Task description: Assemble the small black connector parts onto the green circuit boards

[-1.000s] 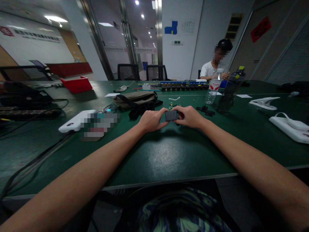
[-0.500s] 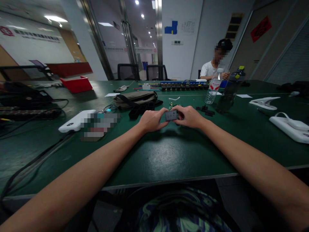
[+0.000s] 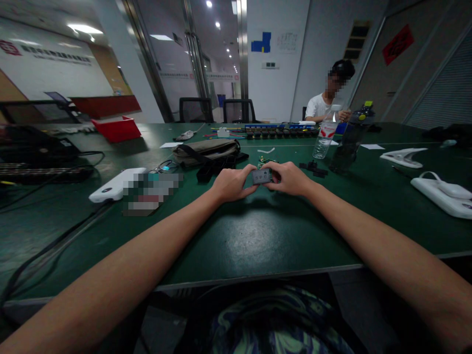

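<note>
A small dark grey rectangular box with faint markings on its near face is held up between both hands above the green table. My left hand pinches its left side between thumb and fingers. On the opposite side, my right hand grips the box the same way, its fingertips partly hidden behind it. Small green circuit boards show just beyond the box. To the right of my right hand lie several small black parts. Left of my left hand is a black open tray-like piece.
A grey-brown pouch lies behind my left hand. A clear water bottle and a dark bottle stand at right. White power banks lie on both sides, one with a cable. A co-worker sits across the table.
The grey box has tilted slightly, so the markings on its near face show more clearly. Both hands keep their hold in almost the same place.
</note>
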### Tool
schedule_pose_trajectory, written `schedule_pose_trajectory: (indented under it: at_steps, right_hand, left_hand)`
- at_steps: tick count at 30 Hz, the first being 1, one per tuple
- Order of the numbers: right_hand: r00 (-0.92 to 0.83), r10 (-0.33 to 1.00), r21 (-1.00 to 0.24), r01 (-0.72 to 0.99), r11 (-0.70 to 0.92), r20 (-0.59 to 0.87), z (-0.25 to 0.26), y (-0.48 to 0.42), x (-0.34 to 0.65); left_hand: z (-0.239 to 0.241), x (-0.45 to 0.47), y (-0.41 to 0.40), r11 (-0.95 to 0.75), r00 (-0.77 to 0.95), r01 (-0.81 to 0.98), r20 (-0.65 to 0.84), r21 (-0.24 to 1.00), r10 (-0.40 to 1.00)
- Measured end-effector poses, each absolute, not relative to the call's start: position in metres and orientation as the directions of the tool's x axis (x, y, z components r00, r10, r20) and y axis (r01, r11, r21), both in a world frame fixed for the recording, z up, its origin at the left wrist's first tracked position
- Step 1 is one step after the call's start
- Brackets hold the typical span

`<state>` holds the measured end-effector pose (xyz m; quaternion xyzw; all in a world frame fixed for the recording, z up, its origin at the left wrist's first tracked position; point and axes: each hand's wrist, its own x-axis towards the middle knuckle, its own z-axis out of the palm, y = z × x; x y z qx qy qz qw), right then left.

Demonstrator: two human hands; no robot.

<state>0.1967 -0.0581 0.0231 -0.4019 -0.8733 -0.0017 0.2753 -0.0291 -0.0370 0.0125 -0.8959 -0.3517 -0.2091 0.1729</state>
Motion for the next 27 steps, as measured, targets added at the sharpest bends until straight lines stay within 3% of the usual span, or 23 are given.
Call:
schedule_pose_trajectory:
  at_steps: [27]
  right_hand:
    - [-0.531, 0.708, -0.221, 0.705, 0.674, 0.466, 0.0229, -0.0581, 0.1967]
  left_hand:
    - [0.0128, -0.0289, -0.0371, -0.685, 0.662, 0.711, 0.484, -0.162, 0.572]
